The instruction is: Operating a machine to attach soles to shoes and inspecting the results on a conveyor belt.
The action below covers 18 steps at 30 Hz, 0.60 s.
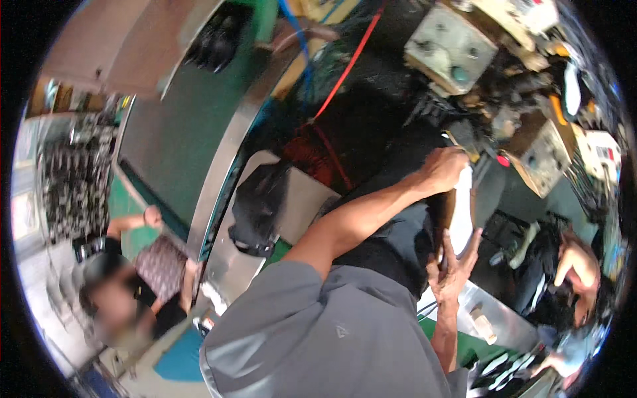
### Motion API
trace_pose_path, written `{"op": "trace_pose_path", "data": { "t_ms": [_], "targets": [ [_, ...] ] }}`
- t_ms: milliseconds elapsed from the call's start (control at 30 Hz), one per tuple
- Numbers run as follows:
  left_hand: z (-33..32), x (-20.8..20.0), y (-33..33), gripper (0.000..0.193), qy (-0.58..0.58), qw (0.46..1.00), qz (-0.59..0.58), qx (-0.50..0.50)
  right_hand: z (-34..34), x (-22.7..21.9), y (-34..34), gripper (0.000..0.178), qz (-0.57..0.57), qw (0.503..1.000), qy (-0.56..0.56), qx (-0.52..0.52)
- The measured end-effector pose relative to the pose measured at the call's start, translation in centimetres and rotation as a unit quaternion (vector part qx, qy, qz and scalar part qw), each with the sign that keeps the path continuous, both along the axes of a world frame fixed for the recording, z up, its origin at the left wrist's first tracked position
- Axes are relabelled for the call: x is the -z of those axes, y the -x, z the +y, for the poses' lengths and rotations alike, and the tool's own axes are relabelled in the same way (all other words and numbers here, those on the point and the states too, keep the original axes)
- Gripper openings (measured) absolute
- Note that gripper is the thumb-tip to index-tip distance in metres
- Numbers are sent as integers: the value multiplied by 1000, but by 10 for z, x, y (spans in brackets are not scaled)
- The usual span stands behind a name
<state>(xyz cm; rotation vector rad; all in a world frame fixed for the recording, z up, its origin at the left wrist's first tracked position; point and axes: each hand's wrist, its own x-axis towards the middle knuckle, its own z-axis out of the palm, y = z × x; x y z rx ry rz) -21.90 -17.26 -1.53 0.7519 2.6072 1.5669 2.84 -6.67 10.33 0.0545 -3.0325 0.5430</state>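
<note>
A long shoe-shaped piece (462, 207) with a white underside and a brown edge lies between my hands, right of the middle. Around its near end, my right hand (452, 266) has its fingers along the sides, gripping it. My left hand (446, 171) is closed in a fist against the far end of the shoe. What those fingers hold is hidden; a small pale tip shows just beyond them. Dark clothing covers my lap under the shoe.
Boxy metal machines (451, 48) and tools crowd the far right. A metal-edged green conveyor (215, 156) runs along the left, with a black bag (260, 205) beside it. A small pale block (483, 325) lies on a metal bench near my right forearm. Other people work at left and right.
</note>
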Motion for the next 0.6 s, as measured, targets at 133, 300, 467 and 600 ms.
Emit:
{"op": "trace_pose_path", "data": {
  "t_ms": [133,300,467,600],
  "targets": [
    [-21,-20,3,27,36,996,-25,74,2,21,-1,71,41,995,86,21],
    [-11,-34,43,53,-71,966,-200,147,9,-9,-3,71,4,986,105,130],
    [30,-96,169,59,-109,993,-38,7,39,-40,-12,69,24,966,103,237],
    [130,-145,244,63,-213,945,-239,71,78,-67,5,67,58,956,67,279]
  ]
}}
